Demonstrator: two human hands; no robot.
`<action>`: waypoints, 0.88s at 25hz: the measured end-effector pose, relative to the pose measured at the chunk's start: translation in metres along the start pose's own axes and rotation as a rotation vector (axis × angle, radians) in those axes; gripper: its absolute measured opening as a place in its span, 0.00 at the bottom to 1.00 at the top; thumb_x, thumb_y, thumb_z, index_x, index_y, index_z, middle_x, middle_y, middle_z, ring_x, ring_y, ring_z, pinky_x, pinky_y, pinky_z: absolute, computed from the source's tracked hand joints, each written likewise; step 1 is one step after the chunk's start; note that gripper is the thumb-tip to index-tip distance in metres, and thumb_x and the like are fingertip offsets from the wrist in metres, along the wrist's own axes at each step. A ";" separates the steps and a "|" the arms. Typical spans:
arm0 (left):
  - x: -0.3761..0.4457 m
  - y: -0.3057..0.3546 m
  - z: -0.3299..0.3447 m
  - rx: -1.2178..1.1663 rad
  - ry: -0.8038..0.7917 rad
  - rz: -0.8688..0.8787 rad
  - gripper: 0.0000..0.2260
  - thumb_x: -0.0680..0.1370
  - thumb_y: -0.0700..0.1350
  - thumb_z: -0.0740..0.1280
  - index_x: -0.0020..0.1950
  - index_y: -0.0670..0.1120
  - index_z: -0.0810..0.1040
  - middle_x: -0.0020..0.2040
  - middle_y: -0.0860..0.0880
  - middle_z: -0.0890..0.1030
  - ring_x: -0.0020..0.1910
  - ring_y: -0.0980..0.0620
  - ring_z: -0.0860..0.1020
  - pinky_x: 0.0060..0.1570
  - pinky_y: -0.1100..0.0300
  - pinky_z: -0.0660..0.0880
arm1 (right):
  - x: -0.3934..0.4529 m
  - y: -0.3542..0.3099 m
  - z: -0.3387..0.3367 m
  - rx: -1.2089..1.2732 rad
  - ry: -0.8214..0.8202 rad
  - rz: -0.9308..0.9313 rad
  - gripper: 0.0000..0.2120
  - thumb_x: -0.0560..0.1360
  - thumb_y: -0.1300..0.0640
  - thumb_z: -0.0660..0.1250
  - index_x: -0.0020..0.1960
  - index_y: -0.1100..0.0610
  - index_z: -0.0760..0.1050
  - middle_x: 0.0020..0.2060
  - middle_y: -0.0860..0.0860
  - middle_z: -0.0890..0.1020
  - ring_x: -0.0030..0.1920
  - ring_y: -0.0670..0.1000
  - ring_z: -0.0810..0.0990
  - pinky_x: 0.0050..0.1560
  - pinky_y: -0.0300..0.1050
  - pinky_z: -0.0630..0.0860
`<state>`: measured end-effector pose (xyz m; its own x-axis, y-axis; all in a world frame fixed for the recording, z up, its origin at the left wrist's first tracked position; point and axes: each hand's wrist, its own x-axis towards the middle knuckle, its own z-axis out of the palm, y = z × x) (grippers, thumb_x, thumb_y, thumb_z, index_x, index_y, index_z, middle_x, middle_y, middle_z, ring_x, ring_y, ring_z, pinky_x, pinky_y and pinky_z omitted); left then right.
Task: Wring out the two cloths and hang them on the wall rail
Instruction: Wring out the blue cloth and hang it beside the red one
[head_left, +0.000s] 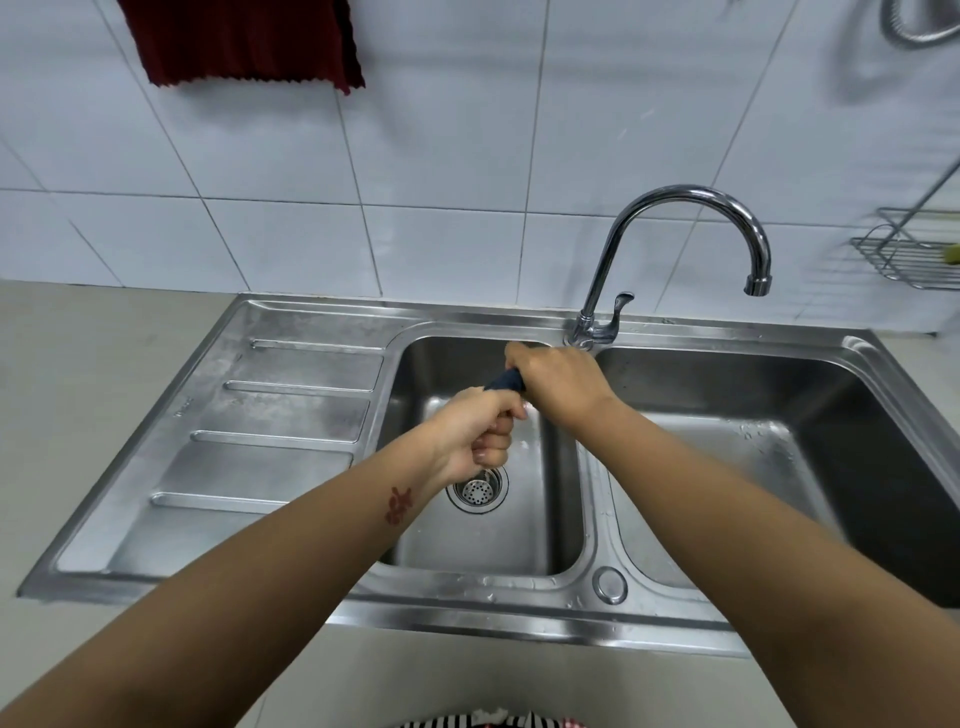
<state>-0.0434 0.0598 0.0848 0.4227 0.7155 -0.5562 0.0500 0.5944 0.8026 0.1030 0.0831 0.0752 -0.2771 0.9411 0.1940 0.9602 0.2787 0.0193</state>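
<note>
Both fists tight on a dark blue cloth (505, 381) over the left bowl of the sink (332, 312): left hand (480, 434) near, right hand (558, 384) far. Up on the wall, a dark red cloth (244, 41) hanging.

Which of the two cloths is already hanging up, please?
The dark red cloth, hanging against the tiled wall at upper left. The dark blue cloth is gripped between the left hand and right hand over the sink.
</note>
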 end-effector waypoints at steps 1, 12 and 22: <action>0.002 0.000 -0.005 0.123 0.043 0.022 0.10 0.74 0.36 0.63 0.37 0.48 0.66 0.22 0.53 0.60 0.19 0.57 0.54 0.18 0.67 0.51 | -0.001 0.000 0.003 0.014 -0.039 0.008 0.09 0.76 0.52 0.63 0.52 0.56 0.68 0.44 0.56 0.83 0.44 0.62 0.81 0.35 0.48 0.66; 0.013 0.011 -0.050 0.292 0.177 0.034 0.15 0.78 0.62 0.58 0.52 0.52 0.75 0.30 0.50 0.68 0.23 0.55 0.60 0.24 0.65 0.62 | -0.012 0.005 0.004 0.569 -0.050 0.179 0.12 0.75 0.48 0.67 0.54 0.52 0.71 0.51 0.51 0.76 0.50 0.51 0.75 0.47 0.46 0.70; 0.008 0.012 -0.053 0.510 0.178 0.326 0.14 0.74 0.49 0.71 0.58 0.53 0.74 0.51 0.46 0.80 0.52 0.49 0.78 0.52 0.57 0.74 | 0.001 -0.009 -0.020 1.014 -0.076 0.308 0.08 0.78 0.56 0.64 0.41 0.58 0.74 0.36 0.49 0.77 0.42 0.51 0.76 0.45 0.47 0.72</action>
<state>-0.0873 0.0916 0.0787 0.3337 0.9067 -0.2578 0.3877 0.1173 0.9143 0.0950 0.0778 0.0950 -0.0620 0.9980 -0.0110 0.5204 0.0229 -0.8536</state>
